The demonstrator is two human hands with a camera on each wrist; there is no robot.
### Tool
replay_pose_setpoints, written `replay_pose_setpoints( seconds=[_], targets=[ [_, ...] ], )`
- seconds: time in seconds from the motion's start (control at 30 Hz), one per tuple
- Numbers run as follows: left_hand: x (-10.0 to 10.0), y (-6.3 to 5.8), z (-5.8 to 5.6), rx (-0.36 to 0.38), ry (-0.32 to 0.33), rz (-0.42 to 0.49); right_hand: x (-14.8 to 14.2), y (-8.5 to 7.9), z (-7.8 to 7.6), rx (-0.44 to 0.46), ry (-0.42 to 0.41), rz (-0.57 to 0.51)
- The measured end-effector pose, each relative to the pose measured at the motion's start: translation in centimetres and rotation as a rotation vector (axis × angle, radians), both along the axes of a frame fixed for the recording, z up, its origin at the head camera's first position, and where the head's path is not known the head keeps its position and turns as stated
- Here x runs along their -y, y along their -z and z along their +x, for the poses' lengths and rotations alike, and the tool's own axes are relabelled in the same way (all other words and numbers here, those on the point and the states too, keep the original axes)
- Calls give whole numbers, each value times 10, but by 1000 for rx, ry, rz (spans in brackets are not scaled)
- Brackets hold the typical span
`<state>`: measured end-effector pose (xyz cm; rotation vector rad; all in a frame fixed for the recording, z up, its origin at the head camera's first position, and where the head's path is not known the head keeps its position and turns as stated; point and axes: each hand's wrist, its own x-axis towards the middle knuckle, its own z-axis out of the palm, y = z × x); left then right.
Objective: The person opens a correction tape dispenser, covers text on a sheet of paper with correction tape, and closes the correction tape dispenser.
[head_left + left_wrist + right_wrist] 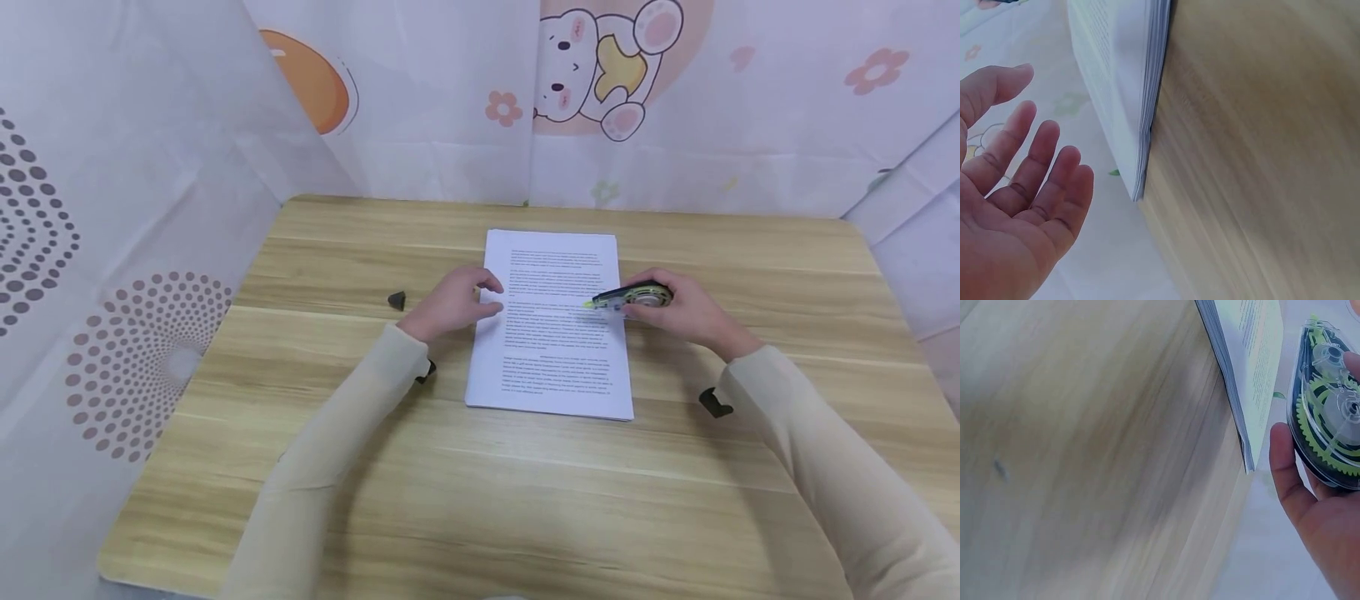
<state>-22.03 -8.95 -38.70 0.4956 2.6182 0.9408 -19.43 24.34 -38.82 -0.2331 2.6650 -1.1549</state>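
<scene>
A stack of printed paper [555, 375] lies on the wooden table, its several sheets showing at the edge in both wrist views. My right hand [678, 310] grips a correction tape [643, 295] with a clear case and green gear wheels [1329, 412]. Its yellow-green tip points left over the right half of the page; whether it touches the paper I cannot tell. At the stack's left edge is my left hand [457, 302], thumb and fingers apart and loosely bent, holding nothing. In the left wrist view its palm [1010, 244] faces up beside the sheets.
The light wooden table [525, 500] reaches back to a white curtain [435, 100] with cartoon prints. A small dark piece [397, 300] lies left of my left hand. Dark bits show at both wrists, the right one [715, 403] beside the sleeve.
</scene>
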Motion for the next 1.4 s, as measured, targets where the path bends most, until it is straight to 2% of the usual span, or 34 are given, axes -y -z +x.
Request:
replay_pose_setpoints(
  seconds=[0.3,0.53,0.73,0.9,1.2,1.4],
  targets=[
    [13,0,1,21,-44,54,-2,-3,2,-15,8,14],
    [20,5,2,-15,-33,86,-3,-3,3,-24,9,17],
    [28,4,4,-1,-40,115,-5,-2,4,-27,9,17],
    [35,2,6,4,-50,105,-6,-4,5,-18,14,31],
    [51,-1,8,-24,-94,114,-10,-5,7,21,22,54],
    [63,0,8,2,-142,117,-12,-6,7,11,30,60]
  ],
)
